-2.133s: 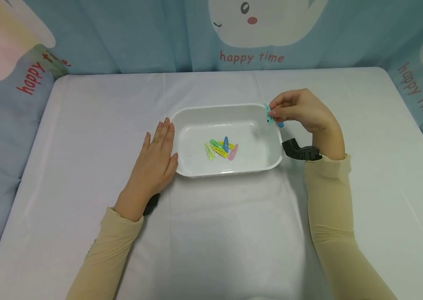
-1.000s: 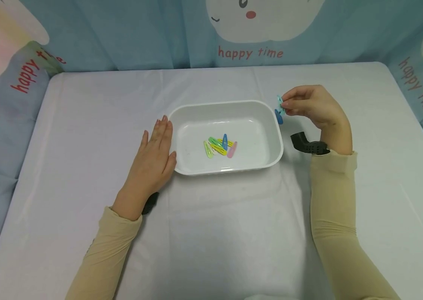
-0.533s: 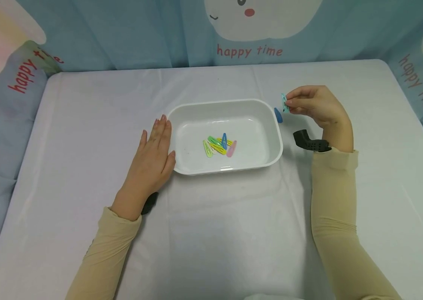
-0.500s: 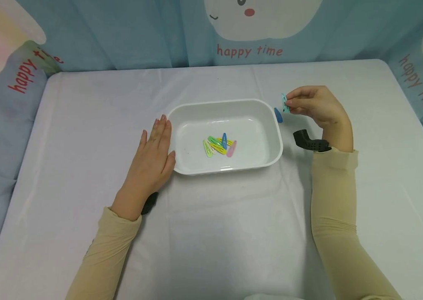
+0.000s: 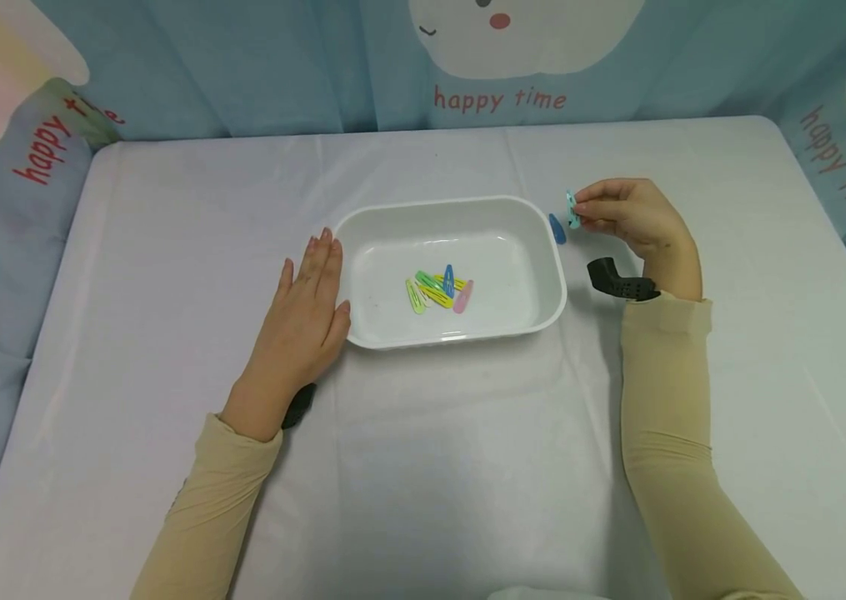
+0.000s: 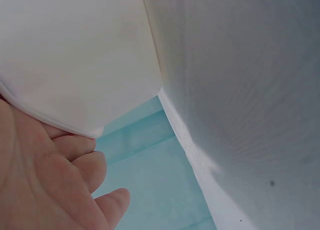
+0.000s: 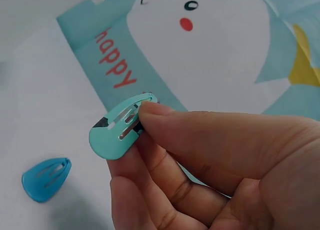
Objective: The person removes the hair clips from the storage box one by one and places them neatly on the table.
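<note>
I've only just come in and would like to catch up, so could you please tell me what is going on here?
A person's right hand pinches a turquoise hair clip beyond the right end of a white tray. A blue clip lies just outside that end. The left hand rests against the tray's left end, and a small pile of colourful clips lies inside.

Past the white tabletop (image 5: 430, 467), I see blue fabric (image 5: 242, 67) printed with a pale cartoon figure (image 5: 535, 50), red "happy time" lettering (image 5: 499, 99) just below it. The same words slant across the fabric to my left and right.
</note>
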Demonstrator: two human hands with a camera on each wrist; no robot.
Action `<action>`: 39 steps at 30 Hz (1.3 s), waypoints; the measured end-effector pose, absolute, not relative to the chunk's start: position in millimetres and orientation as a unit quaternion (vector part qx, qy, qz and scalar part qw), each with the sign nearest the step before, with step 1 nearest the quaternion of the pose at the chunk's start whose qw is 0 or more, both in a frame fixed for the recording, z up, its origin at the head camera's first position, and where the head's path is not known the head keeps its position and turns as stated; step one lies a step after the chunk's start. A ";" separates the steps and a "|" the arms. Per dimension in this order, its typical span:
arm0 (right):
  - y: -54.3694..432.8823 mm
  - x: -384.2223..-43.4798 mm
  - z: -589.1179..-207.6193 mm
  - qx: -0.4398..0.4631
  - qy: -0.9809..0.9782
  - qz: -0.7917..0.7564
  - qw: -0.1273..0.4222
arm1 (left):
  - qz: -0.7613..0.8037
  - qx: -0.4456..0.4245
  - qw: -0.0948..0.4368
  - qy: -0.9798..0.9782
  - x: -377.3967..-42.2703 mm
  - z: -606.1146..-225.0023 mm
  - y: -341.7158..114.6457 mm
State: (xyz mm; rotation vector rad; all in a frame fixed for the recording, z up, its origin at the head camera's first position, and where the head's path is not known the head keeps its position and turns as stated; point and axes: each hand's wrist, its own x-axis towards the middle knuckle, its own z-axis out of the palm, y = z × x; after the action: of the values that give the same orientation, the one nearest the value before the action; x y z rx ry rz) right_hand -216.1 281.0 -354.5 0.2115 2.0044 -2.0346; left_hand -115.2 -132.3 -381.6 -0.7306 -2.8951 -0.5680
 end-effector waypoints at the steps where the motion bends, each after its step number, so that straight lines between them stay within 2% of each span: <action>1: 281.1 -216.4 -355.4 0.075 0.695 -0.702 0.138 | -0.187 -0.240 0.052 -0.951 -115.2 -381.7 -132.3; 20: 282.5 -218.6 -365.1 0.105 0.749 -0.640 0.135 | -0.186 -0.240 0.045 -0.952 -115.6 -381.4 -132.1; 39: 274.3 -220.4 -364.7 0.166 0.834 -0.511 0.125 | -0.189 -0.240 0.049 -0.951 -116.4 -382.6 -132.4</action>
State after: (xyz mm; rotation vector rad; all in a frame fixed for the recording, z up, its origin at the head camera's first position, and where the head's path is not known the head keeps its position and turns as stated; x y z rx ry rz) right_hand -220.4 274.3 -364.7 0.4848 2.4303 -1.4875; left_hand -116.4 -132.4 -382.6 -0.7300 -2.8969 -0.5771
